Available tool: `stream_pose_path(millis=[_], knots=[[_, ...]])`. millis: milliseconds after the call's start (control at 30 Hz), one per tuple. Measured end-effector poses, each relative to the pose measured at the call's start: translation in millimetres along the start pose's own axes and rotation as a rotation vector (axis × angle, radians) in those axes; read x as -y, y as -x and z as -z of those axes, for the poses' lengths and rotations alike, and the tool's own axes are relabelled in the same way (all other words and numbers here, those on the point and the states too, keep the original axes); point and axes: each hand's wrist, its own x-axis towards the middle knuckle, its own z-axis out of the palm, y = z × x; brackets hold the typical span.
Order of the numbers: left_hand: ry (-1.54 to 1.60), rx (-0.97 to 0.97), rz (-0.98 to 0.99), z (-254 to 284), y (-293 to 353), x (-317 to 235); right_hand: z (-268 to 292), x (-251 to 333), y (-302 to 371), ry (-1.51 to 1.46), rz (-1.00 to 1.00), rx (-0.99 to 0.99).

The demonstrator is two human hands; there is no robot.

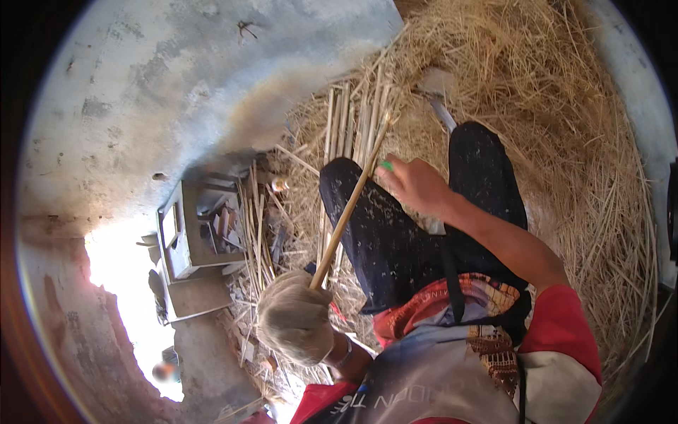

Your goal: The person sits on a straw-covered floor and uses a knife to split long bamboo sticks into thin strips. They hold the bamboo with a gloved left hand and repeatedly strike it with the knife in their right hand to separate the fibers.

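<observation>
Up close is a red and gray shirt [424, 367] on a person with bent knees in black pants [395, 244]. Their left hand [295, 318], in something pale like a glove, is out to the left, its fingers wrapped round the bottom of a long tan stick [346, 212]. That stick slants up past the left knee. The right arm bends at the elbow and reaches up over the lap. The right hand [420, 187] is just beside the stick, blurry, with something green [385, 165] by a finger; I can't tell if its fingers grip anything. More sticks [342, 120] lie ahead by the straw [537, 85].
</observation>
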Motion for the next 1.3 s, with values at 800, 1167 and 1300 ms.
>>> stream_pose_path(millis=[800,1167,1300], knots=[[0.102,0.614,-0.404,-6.2,-48.2,-1.6,-6.4,-4.7,13.5,0.046,0.167,-0.008],[-0.154,0.068,-0.099,5.3,-23.0,0.3,-23.4,14.8,8.5,-0.053,0.335,-0.058],[-0.02,-0.23,0.154,-9.8,-9.2,-3.1,-30.6,-24.4,-12.5,-0.015,0.048,-0.104]])
